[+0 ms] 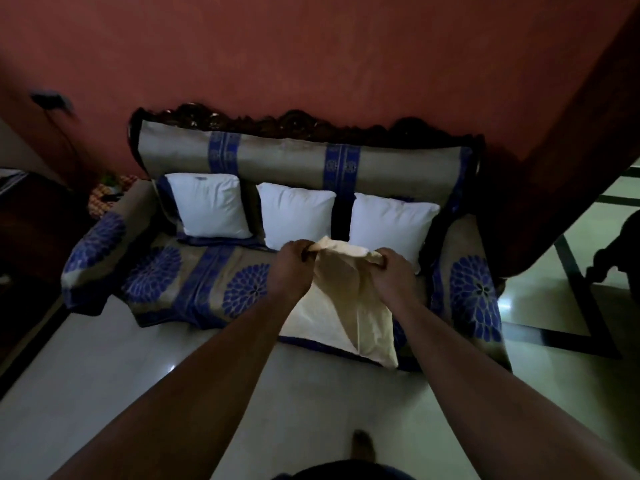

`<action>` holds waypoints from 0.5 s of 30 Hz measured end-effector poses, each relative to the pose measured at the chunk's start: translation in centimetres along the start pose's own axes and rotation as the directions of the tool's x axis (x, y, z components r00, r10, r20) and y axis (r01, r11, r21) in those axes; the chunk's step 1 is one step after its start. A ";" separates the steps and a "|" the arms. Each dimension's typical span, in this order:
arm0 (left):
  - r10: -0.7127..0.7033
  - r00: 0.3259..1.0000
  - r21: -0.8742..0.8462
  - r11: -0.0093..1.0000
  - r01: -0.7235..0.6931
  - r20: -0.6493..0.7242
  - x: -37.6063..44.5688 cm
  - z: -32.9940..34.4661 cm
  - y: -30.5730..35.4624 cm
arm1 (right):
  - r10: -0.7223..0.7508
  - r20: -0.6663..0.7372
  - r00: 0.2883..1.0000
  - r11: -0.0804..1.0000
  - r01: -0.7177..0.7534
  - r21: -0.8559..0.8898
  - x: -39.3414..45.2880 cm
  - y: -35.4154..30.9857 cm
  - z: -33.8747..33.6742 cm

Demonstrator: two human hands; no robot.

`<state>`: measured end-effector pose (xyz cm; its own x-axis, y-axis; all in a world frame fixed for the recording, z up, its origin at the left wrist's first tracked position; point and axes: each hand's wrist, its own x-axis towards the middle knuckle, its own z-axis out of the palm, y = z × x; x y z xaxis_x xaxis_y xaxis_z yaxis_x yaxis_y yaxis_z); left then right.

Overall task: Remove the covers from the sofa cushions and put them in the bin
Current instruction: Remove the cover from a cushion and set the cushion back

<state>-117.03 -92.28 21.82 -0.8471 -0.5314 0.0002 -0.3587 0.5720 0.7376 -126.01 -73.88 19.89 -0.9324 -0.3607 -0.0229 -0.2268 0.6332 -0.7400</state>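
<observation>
A cream cushion cover (349,306) hangs in front of the sofa (207,278), held up by its top edge. My left hand (294,265) grips the cover's upper left corner and my right hand (391,271) grips its upper right corner. Three bare white cushions lean against the sofa back: a left cushion (207,206), a middle cushion (298,216) and a right cushion (391,226). No bin is in view.
The sofa wears a grey and blue flowered throw and stands against a red wall (311,64). Pale glossy floor (104,393) lies before it. Dark furniture (31,230) stands at the left, a dark chair leg (620,254) at the right. My foot (362,445) shows below.
</observation>
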 end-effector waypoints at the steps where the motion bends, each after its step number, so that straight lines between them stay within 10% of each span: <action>1: 0.035 0.999 0.085 0.996 -0.032 -0.028 1.6 0.4 0.1 | 0.016 0.008 1.000 0.999 -0.016 0.031 1.9 0.0 -0.5; 5: 0.137 0.988 0.265 0.957 -0.115 -0.066 5.5 1.7 -0.1 | -0.030 0.061 0.998 0.998 0.026 0.058 7.1 0.0 -0.1; 15: -0.278 0.946 -0.253 0.915 0.313 0.164 20.2 7.4 -2.5 | -0.141 0.066 0.988 0.970 0.151 -0.188 21.8 1.7 3.7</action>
<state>-136.17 -99.88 14.98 -0.7661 -0.5599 -0.3156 -0.4941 0.1990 0.8463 -145.73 -83.20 15.68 -0.8707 -0.4904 0.0376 -0.4138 0.6890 -0.5950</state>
